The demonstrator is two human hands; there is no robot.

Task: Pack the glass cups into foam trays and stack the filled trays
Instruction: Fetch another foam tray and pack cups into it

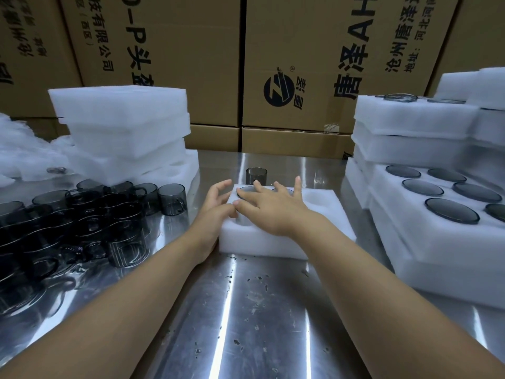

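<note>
In the head view, the right hand [273, 207] is laid flat over the foam tray [325, 214], with the fingers straight and widely spread. Its fingertips reach the dark rims of two cups [244, 190] already seated in the far cavities. The left hand [216, 207] is placed against the left edge of the same tray, its fingers loosely curved and apart; nothing is gripped by it. The right thumb is touching the left fingers.

The tray is lying in the middle of the steel table [246, 310], and one single cup [256, 175] is standing just behind it. Loose cups [90, 214] of smoky grey glass, cylindrical and with handles, are crowded at the left. A stack of foam trays [123, 127] is seen behind them. At the right, filled trays [426, 231] are stacked (the cups show only as dark round discs).

On the cardboard boxes [300, 50] behind, black writing is printed sideways: "有限公司" on the left one, "唐泽" and "AH" on the right one, beside a round logo [278, 89].

The foam is white, soft and slightly fibrous; the table is shiny and scuffed.
</note>
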